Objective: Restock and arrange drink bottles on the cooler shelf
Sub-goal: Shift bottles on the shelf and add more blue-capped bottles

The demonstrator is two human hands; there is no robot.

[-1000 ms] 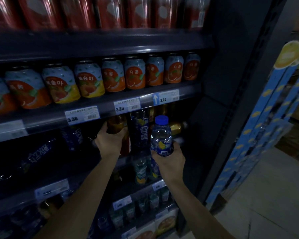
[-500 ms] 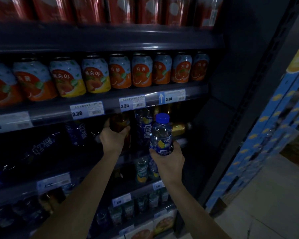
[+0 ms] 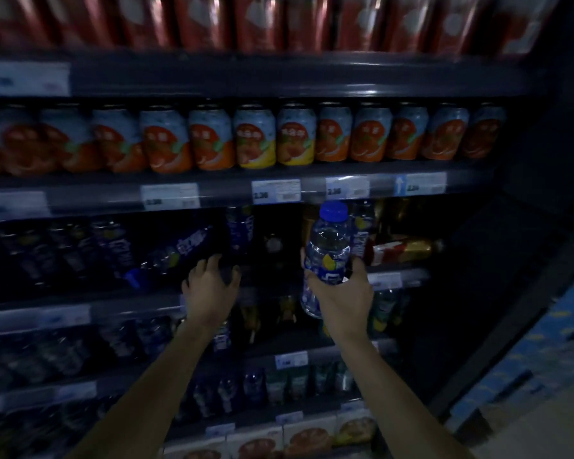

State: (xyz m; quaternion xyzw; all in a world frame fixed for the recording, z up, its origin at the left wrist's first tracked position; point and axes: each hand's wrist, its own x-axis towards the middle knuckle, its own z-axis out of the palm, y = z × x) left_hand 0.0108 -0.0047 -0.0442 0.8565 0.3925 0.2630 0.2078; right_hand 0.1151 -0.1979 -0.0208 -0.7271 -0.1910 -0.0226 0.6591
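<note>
My right hand [image 3: 340,296] grips a clear bottle [image 3: 328,246] with a blue cap and a blue-and-yellow label, upright in front of the third shelf [image 3: 398,279]. My left hand [image 3: 209,288] is at that shelf's front edge, its fingers curled just below a dark blue bottle [image 3: 240,228]. The dim, blurred view hides whether it holds anything. A similar bottle [image 3: 171,255] lies on its side left of that hand, cap toward me. A brown bottle [image 3: 403,248] lies on its side at the shelf's right end.
Rows of orange and yellow fruit cans [image 3: 256,139] fill the shelf above, with red cans [image 3: 246,21] on top. Small bottles and boxes fill the lower shelves [image 3: 292,359]. The cooler's dark side wall [image 3: 517,226] stands at right, with a blue display [image 3: 544,352] beyond.
My left hand has let go of the brown bottle and moved left and down to the shelf edge. The view has swung left. My right hand still holds the blue-capped bottle.
</note>
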